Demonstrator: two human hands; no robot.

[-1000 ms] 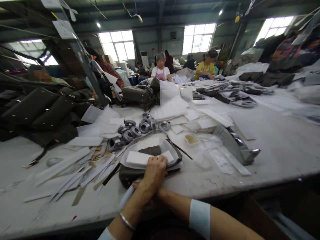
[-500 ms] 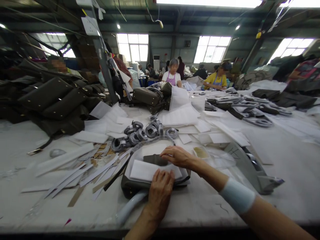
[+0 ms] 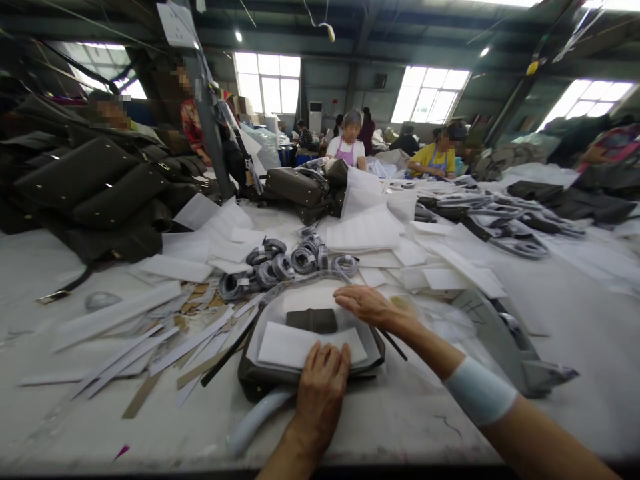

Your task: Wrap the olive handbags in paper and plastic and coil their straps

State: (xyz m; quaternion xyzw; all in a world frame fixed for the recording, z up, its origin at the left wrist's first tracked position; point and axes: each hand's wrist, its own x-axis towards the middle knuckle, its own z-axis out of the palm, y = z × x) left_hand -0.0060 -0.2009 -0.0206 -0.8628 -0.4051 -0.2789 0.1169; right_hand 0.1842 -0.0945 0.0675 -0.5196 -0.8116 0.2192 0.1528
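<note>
A dark olive bag lies on the white table in front of me, its curved handle pointing away. On it rest a white foam sheet and, behind that, a small dark olive piece. My left hand lies on the foam sheet's front edge, fingers spread a little and flat. Just right of the olive piece and above the bag, my right hand is stretched out with nothing in it. A pale tube-like handle extends from under the bag's front.
Coiled straps lie behind the bag, paper strips to the left. A grey bag lies at right. Dark bags are piled at left, others behind. People work across the table.
My right hand has lifted off the small olive piece and moved slightly right, so the piece shows whole, lying flatter. The view has shifted a little. A person in red now shows behind the post.
</note>
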